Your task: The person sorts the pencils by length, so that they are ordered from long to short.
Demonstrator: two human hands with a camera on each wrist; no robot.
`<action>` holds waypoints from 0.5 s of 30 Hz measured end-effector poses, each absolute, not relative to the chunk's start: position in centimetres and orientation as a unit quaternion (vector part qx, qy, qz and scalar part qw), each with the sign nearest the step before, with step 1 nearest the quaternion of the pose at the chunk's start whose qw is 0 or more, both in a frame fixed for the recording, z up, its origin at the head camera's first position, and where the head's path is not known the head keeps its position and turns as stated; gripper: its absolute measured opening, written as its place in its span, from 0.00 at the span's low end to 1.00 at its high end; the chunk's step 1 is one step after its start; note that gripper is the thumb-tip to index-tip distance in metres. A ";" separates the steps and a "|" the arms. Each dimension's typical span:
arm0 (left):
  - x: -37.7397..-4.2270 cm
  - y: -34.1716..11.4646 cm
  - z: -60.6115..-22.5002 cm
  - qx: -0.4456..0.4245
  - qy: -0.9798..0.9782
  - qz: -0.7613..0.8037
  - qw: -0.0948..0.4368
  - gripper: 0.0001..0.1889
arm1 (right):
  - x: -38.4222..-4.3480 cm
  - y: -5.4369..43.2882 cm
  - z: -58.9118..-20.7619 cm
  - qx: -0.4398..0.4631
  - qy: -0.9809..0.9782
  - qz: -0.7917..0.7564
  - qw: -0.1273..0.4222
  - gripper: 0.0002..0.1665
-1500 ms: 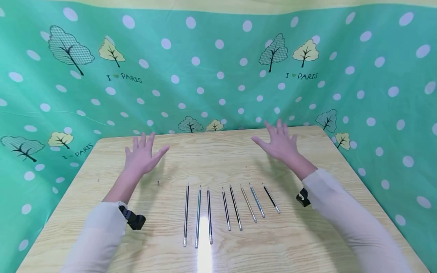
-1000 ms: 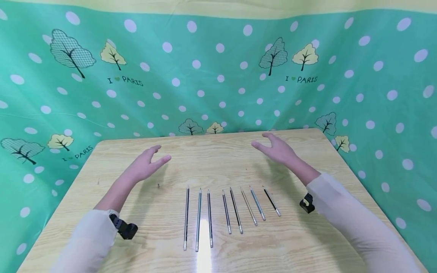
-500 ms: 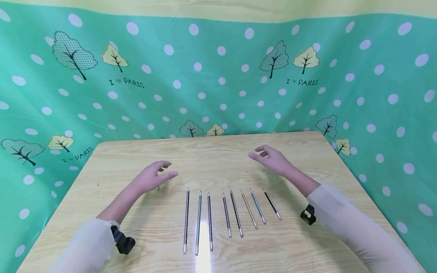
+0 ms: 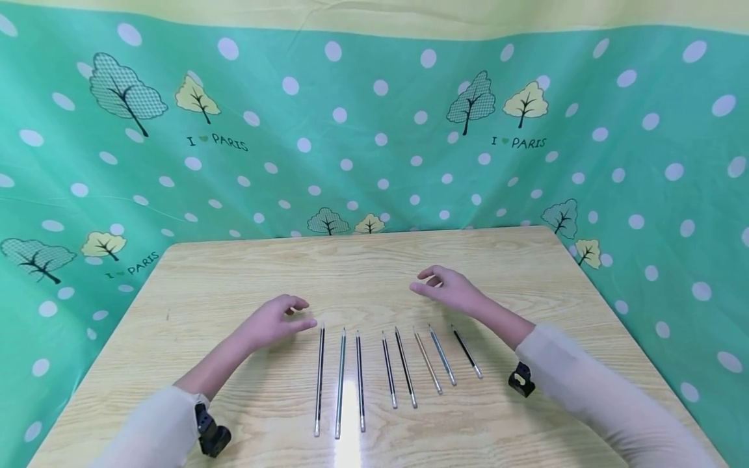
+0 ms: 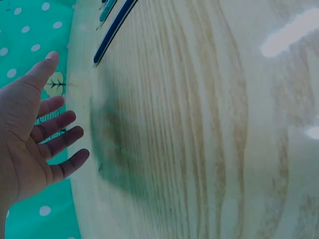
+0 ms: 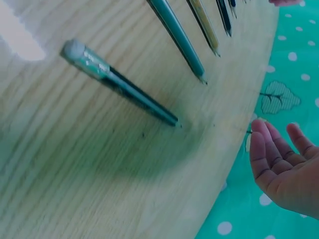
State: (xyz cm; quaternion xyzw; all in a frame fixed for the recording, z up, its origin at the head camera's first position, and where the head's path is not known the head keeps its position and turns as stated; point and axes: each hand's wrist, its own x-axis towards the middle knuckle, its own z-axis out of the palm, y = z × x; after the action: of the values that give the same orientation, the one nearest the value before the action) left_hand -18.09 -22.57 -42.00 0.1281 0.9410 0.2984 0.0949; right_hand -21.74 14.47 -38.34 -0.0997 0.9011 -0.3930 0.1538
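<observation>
Several pencils lie in a row on the wooden table, points away from me, eraser ends nearer. On the left are three longer ones: a black pencil (image 4: 319, 383), a teal pencil (image 4: 341, 383) and a dark pencil (image 4: 360, 383). The shorter ones on the right include a gold pencil (image 4: 428, 361), a blue pencil (image 4: 442, 355) and a short black pencil (image 4: 467, 351). My left hand (image 4: 272, 323) holds nothing, fingers loosely bent, thumb tip close to the leftmost pencil's point. Beyond the shorter pencils' points my right hand (image 4: 453, 290) hovers, also holding nothing, its fingers relaxed.
The light wooden table (image 4: 363, 273) ends at a green dotted cloth (image 4: 380, 130) that hangs behind it and along both sides. A black camera (image 4: 212, 432) sits on the left wrist, another black camera (image 4: 521, 380) on the right. Bright glare falls near the longer pencils.
Both hands have come back from the far part of the table towards the pencils and closer together. Their spread, straight fingers have relaxed into a loose bend. The pencils keep their places.
</observation>
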 end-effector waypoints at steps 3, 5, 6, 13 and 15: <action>-17.7 -22.2 -42.1 0.129 0.942 0.294 0.093 0.32 | -21.5 13.9 -38.7 -0.110 0.900 -0.392 0.159 0.37; -17.5 -22.0 -42.2 0.131 0.944 0.290 0.089 0.31 | -21.3 13.5 -38.8 -0.116 0.900 -0.389 0.159 0.36; -17.4 -21.9 -42.2 0.129 0.945 0.288 0.087 0.30 | -21.2 13.3 -38.9 -0.118 0.900 -0.389 0.159 0.36; -16.8 -21.2 -42.8 0.126 0.950 0.275 0.082 0.25 | -20.5 12.0 -39.7 -0.130 0.891 -0.400 0.172 0.32; -16.7 -21.1 -43.1 0.125 0.950 0.272 0.083 0.25 | -20.3 11.5 -39.8 -0.130 0.888 -0.404 0.176 0.31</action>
State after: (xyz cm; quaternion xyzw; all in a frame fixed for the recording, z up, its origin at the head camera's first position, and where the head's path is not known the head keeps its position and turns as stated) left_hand -16.73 -21.11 -43.09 0.1252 0.9505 0.2719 0.0835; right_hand -20.27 11.53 -39.84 -0.1295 0.8880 -0.4045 0.1763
